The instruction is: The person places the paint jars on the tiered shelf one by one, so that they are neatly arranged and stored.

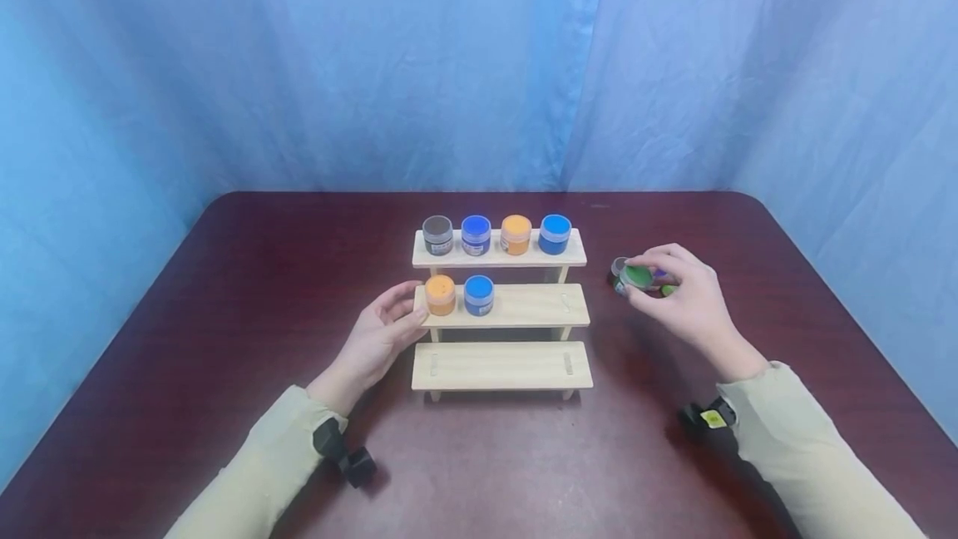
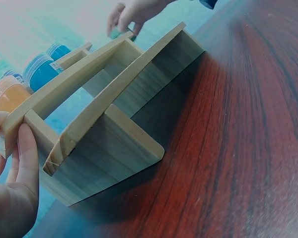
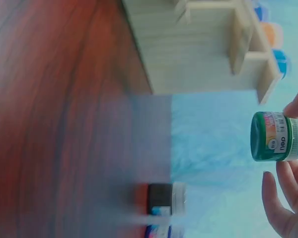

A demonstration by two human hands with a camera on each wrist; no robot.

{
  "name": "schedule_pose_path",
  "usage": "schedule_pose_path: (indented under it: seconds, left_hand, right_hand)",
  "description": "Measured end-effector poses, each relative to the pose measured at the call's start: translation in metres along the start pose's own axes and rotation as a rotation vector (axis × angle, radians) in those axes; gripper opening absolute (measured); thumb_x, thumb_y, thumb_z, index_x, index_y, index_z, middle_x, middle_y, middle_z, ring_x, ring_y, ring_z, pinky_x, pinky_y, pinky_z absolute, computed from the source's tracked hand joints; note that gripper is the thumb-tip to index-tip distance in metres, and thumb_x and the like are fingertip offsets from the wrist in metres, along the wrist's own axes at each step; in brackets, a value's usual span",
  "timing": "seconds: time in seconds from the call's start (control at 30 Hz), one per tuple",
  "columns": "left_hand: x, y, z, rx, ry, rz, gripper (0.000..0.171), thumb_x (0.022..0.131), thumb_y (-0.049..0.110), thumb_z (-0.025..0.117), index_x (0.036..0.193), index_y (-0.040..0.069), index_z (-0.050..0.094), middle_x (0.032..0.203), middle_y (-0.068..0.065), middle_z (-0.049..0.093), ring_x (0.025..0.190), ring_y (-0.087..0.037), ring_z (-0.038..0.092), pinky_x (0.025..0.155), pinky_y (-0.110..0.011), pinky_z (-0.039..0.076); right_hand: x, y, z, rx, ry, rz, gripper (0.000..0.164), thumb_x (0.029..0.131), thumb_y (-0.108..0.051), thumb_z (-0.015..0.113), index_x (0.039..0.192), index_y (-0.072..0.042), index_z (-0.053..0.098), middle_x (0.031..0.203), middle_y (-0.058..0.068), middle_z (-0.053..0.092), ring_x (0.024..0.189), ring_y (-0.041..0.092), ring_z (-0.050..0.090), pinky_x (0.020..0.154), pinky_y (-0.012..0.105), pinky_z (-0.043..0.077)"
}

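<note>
My right hand [image 1: 692, 299] holds a small green paint jar [image 3: 271, 137] between thumb and fingers, off the table at the right of a wooden three-step rack [image 1: 497, 367]. In the right wrist view the jar lies on its side relative to the picture, label visible. At the rack's other end, my left hand [image 1: 377, 342] grips the left edge of the middle step, thumb on top and fingers behind or below. On that step stand an orange jar [image 1: 440, 296] and a blue jar [image 1: 479, 296].
The top step carries a black jar [image 1: 437, 235], a dark blue jar [image 1: 476, 235], an orange jar [image 1: 516, 235] and a blue jar [image 1: 555, 235]. A dark jar [image 3: 160, 199] and a purple-blue jar [image 3: 157, 231] stand on the table near my right hand; a light green one [image 1: 669, 290] is partly hidden.
</note>
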State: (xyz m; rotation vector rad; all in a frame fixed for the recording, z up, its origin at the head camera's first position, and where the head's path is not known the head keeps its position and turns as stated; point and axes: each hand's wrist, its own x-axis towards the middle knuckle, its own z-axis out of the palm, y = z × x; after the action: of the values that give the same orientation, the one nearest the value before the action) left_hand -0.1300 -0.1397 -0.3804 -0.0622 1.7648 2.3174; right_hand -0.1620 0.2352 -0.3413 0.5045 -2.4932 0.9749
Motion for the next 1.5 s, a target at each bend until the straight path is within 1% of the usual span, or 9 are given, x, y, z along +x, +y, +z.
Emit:
schedule_pose_path:
  seconds: [0.1,0.23,0.43,0.7,1.0,1.17,1.27,1.4,1.5]
  left_hand:
    - [0.0,0.0,0.0,0.003,0.0,0.002,0.055,0.091,-0.009,0.046,0.143,-0.005,0.027,0.097,0.005,0.057,0.081,-0.002,0.061,0.08,-0.017,0.054]
    - [0.0,0.001,0.0,-0.002,0.003,-0.001,0.056,0.091,-0.009,0.046,0.143,-0.005,0.027,0.097,0.004,0.056,0.081,-0.002,0.061,0.08,-0.018,0.054]
    - [-0.002,0.001,-0.002,-0.013,-0.004,0.007,0.056,0.091,-0.01,0.045,0.143,-0.007,0.025,0.097,0.004,0.057,0.081,-0.003,0.062,0.08,-0.018,0.054]
    - [-0.002,0.003,-0.003,-0.016,0.004,0.014,0.056,0.091,-0.01,0.045,0.143,-0.006,0.026,0.095,0.005,0.058,0.081,-0.002,0.062,0.08,-0.018,0.054]
    - [-0.003,0.003,-0.003,-0.017,0.004,0.008,0.056,0.091,-0.011,0.045,0.143,-0.006,0.025,0.095,0.006,0.058,0.08,-0.002,0.062,0.079,-0.017,0.054]
    - [-0.002,0.002,-0.002,-0.017,0.002,0.016,0.056,0.09,-0.011,0.045,0.143,-0.006,0.026,0.096,0.005,0.058,0.081,-0.003,0.062,0.08,-0.018,0.054]
    - [-0.002,0.001,-0.002,-0.02,0.001,0.016,0.056,0.091,-0.011,0.045,0.143,-0.006,0.026,0.096,0.005,0.058,0.081,-0.002,0.062,0.08,-0.017,0.054]
    - [-0.001,0.001,-0.001,-0.019,-0.002,0.019,0.055,0.091,-0.011,0.045,0.142,-0.007,0.026,0.096,0.005,0.058,0.081,-0.002,0.062,0.08,-0.018,0.054]
    - [-0.001,0.001,0.0,-0.015,-0.002,0.021,0.055,0.091,-0.01,0.045,0.142,-0.007,0.026,0.096,0.005,0.058,0.081,-0.002,0.062,0.08,-0.018,0.054]
  right_hand:
    - [0.001,-0.01,-0.001,0.054,0.035,-0.002,0.029,0.071,0.001,0.075,0.1,-0.005,0.072,0.096,0.001,0.06,0.077,-0.007,0.054,0.07,0.004,0.048]
    - [0.001,-0.021,-0.001,0.141,0.056,0.007,0.031,0.07,0.004,0.076,0.1,-0.003,0.071,0.098,-0.004,0.058,0.082,-0.004,0.053,0.073,0.005,0.048]
    - [0.003,-0.038,0.001,0.225,0.045,0.006,0.034,0.07,0.008,0.075,0.103,0.0,0.07,0.101,-0.011,0.054,0.081,-0.001,0.056,0.071,0.006,0.05]
    - [0.016,-0.059,0.01,0.288,0.042,-0.077,0.034,0.07,0.011,0.074,0.102,0.003,0.069,0.099,-0.004,0.054,0.08,0.002,0.057,0.078,0.009,0.051]
    - [0.025,-0.073,0.021,0.305,0.028,-0.141,0.034,0.068,0.009,0.077,0.101,0.003,0.07,0.098,0.006,0.056,0.082,0.002,0.056,0.076,0.01,0.052]
    - [0.03,-0.08,0.028,0.282,-0.016,-0.196,0.033,0.068,0.005,0.079,0.1,0.0,0.071,0.097,0.008,0.058,0.084,0.004,0.054,0.074,0.011,0.052]
    - [0.032,-0.083,0.033,0.266,-0.071,-0.214,0.032,0.069,0.002,0.08,0.1,-0.001,0.071,0.096,0.007,0.059,0.085,0.008,0.055,0.07,0.017,0.055]
    - [0.033,-0.089,0.039,0.268,-0.149,-0.203,0.032,0.07,0.001,0.08,0.1,-0.002,0.071,0.095,0.006,0.057,0.084,0.013,0.058,0.069,0.028,0.059]
    - [0.033,-0.092,0.044,0.261,-0.187,-0.186,0.029,0.071,-0.001,0.079,0.1,-0.002,0.072,0.095,0.006,0.056,0.087,0.015,0.059,0.074,0.033,0.059]
